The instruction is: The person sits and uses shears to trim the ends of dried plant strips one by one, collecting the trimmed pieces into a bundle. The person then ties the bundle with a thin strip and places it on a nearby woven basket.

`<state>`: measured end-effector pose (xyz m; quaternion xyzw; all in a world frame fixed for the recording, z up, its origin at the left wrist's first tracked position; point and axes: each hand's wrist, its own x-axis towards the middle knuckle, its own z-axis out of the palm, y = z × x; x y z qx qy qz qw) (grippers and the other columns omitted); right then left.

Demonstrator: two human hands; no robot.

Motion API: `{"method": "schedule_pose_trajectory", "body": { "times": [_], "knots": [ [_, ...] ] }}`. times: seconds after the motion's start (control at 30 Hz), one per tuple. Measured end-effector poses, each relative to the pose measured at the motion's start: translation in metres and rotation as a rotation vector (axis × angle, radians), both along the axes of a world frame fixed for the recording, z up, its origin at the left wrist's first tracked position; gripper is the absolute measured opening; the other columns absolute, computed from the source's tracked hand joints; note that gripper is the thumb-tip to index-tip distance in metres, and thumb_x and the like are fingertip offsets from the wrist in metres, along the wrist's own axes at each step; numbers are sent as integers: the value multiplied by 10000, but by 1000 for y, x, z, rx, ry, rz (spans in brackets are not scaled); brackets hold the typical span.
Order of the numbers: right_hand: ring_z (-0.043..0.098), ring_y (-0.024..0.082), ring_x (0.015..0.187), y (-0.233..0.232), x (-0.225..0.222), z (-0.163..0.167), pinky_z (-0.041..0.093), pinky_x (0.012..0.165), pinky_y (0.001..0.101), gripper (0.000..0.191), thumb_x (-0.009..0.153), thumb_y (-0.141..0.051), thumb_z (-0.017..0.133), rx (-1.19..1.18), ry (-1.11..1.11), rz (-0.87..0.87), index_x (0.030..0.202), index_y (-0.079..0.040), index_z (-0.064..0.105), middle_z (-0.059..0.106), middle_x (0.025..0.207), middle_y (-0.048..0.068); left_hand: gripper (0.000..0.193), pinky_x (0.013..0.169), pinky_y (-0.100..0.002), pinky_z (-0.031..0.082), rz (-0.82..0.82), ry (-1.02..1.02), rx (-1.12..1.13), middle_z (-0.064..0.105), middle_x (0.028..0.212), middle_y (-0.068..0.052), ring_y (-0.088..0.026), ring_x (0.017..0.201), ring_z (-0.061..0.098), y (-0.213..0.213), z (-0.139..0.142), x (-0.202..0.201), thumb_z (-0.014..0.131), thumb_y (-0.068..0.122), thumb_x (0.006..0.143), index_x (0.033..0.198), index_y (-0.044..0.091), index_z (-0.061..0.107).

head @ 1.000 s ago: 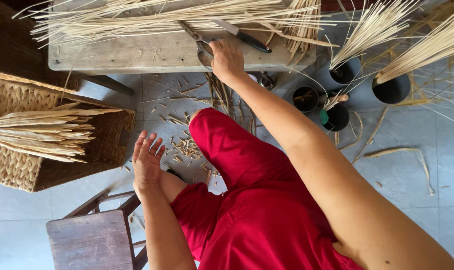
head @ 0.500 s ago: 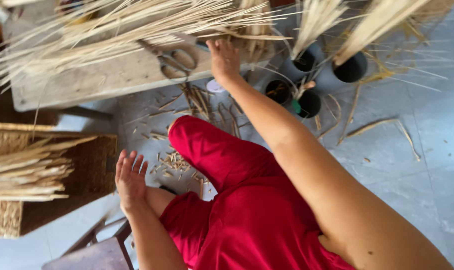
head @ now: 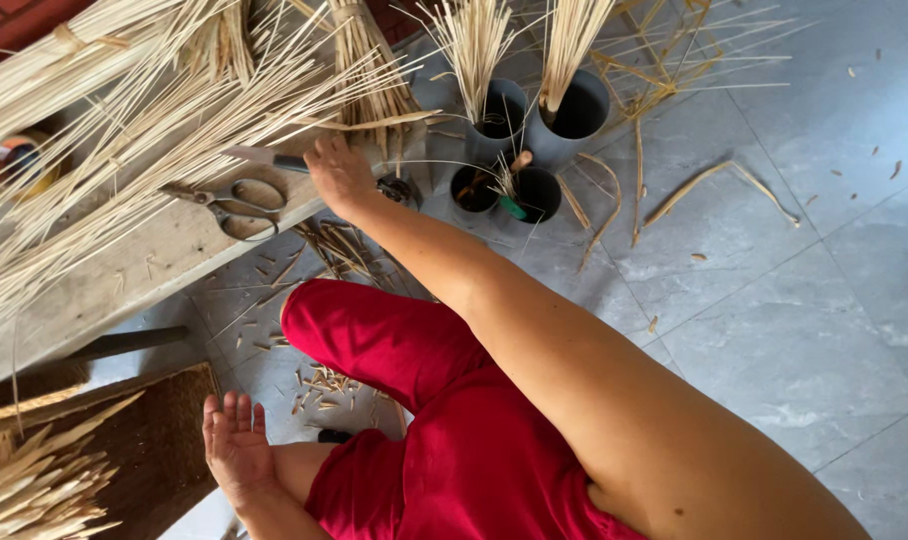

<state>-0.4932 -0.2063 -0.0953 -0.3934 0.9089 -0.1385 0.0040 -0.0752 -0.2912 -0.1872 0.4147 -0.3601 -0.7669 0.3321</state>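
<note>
The thin pale straw stalks (head: 174, 110) lie fanned across the worn grey wooden bench (head: 124, 275), tips running past its edge. The right hand (head: 339, 175) rests on the bench edge among them, fingers curled down; whether they pinch a stalk cannot be told. A slim grey-handled blade (head: 264, 157) lies just beside that hand, touching or nearly so. A pair of metal scissors (head: 236, 205) sits on the bench, near the hand but apart from it. The left hand (head: 236, 445) is held low beside the red trousers (head: 394, 350), fingers spread, holding nothing, close to the brown woven basket (head: 154, 450) of cut stalks.

Judgement: the step in hand appears to be selecting or gathering stalks at the bench. The next move calls for a firm closure on a stalk or tool.

Further off, grey tubular pots (head: 574, 110) hold upright stalk bundles; offcuts (head: 324, 385) litter the tiled floor (head: 774, 300).
</note>
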Motion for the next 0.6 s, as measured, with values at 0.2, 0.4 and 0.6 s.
{"method": "schedule_pose_trajectory", "body": {
  "times": [0.2, 0.4, 0.6],
  "knots": [
    [540, 317, 1201, 3, -4, -4, 570, 879, 395, 255, 914, -125, 597, -30, -11, 24, 1147, -50, 668, 597, 1230, 136, 423, 1088, -442, 466, -43, 101, 3, 648, 1343, -42, -223, 1225, 607, -5, -10, 2, 576, 261, 1143, 1541, 152, 480],
    [580, 322, 1166, 5, -1, -14, 597, 818, 380, 258, 855, -117, 619, -186, 218, -16, 1068, 1, 703, 618, 1191, 171, 363, 1146, -445, 458, -16, 321, 72, 653, 1355, -16, -204, 1292, 604, -8, -14, 3, 594, 326, 1162, 1506, 209, 592],
    [570, 323, 1167, 9, 1, -12, 602, 818, 376, 296, 864, -117, 613, -177, 206, 22, 1113, 23, 688, 603, 1195, 164, 365, 1169, -432, 447, 12, 427, 33, 645, 1396, -12, -186, 1223, 573, -3, -12, 4, 624, 386, 1124, 1435, 195, 613]
  ]
}}
